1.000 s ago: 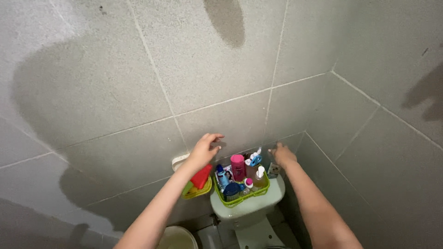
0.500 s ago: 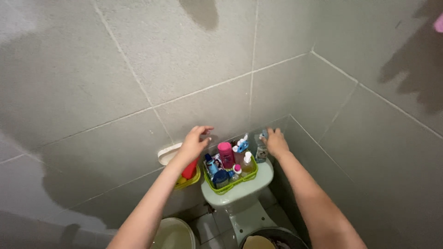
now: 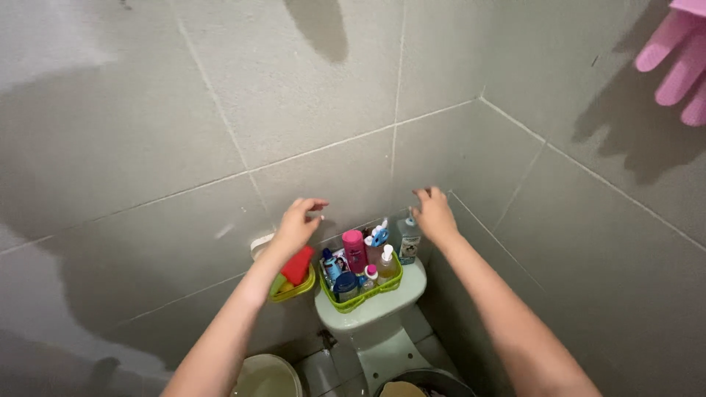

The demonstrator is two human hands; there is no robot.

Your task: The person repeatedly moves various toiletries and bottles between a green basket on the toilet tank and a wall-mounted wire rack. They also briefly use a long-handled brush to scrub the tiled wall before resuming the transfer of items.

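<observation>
Green basket point(image 3: 387, 284) of bottles sits on the toilet tank point(image 3: 375, 312), at 6 o'clock from both hands. Right hand point(image 3: 434, 215) now raised above the clear bottle point(image 3: 409, 239) at the basket's 2 o'clock; earlier it sat on it. Fingers curled, gripping nothing. Left hand point(image 3: 296, 223) hovers at 10 o'clock over the red item point(image 3: 298, 265), loosely curled, empty. Pink glove point(image 3: 676, 62) now at the view's 2 o'clock.

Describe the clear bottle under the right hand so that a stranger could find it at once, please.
Find the pale green toilet tank in the corner of the grey tiled walls. A green basket of bottles stands on its lid; the clear bottle stands outside the basket, at its right end, below the right hand. Unlike the pink bottle, it is see-through and stands alone.
</observation>
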